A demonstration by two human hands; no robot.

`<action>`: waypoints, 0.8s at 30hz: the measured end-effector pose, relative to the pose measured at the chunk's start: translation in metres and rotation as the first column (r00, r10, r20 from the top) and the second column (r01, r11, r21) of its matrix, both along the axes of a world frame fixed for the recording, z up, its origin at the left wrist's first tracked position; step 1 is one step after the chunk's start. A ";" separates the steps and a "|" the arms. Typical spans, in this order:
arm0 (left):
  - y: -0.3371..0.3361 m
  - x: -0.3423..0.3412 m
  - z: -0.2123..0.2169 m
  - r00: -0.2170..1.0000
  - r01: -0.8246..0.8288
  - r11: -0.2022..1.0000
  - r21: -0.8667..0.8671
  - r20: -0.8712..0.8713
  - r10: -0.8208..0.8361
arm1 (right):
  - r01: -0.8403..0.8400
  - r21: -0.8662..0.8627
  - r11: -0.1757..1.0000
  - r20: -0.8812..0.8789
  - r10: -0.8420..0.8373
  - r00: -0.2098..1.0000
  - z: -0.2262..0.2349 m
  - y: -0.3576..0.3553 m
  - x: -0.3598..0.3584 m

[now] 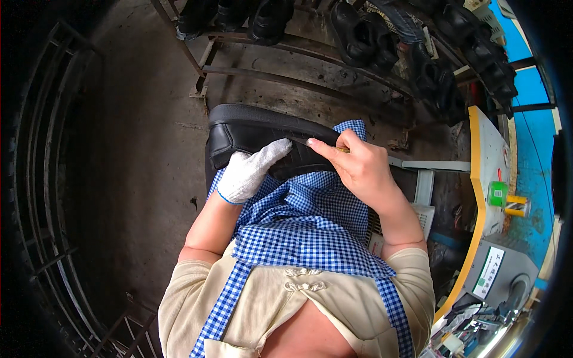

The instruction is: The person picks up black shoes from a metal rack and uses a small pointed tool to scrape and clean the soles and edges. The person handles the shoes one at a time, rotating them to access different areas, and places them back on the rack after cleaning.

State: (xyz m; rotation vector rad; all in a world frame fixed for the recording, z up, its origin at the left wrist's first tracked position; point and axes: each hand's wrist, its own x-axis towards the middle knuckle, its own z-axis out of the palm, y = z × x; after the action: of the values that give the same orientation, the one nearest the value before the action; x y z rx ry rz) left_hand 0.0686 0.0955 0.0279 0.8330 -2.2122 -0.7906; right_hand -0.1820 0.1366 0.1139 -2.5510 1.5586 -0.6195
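Checked apron underlies gloved left hand gripping black shoe; right hand fingers pinch its sole edge

A stained grey concrete floor lies below. A rusty metal rack carries black shoes along the top. A yellow-edged grey workbench stands before a blue wall at right.
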 end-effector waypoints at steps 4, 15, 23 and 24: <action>0.000 0.000 -0.008 0.991 0.024 0.990 0.141 -0.130 -0.005 | 0.073 -0.047 0.996 -0.003 -0.073 0.997 -0.002 0.001 0.004; 0.004 -0.007 0.006 0.986 0.013 0.982 0.186 -0.165 0.018 | 0.077 -0.064 0.995 -0.064 -0.081 0.995 0.008 0.005 0.000; 0.007 -0.017 0.013 0.861 0.126 0.674 0.728 -0.418 0.291 | 0.000 -0.091 0.996 -0.145 -0.013 0.989 0.025 0.003 -0.008; 0.006 -0.015 0.010 0.874 0.111 0.742 0.662 -0.420 0.245 | -0.008 -0.099 0.995 -0.153 -0.007 0.988 0.025 -0.001 -0.008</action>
State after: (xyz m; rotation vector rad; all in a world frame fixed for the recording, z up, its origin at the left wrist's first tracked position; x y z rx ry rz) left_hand 0.0536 0.1011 0.0380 0.9021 -1.4162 -1.6186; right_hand -0.1903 0.1354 0.1390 -2.7320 1.6120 -0.5245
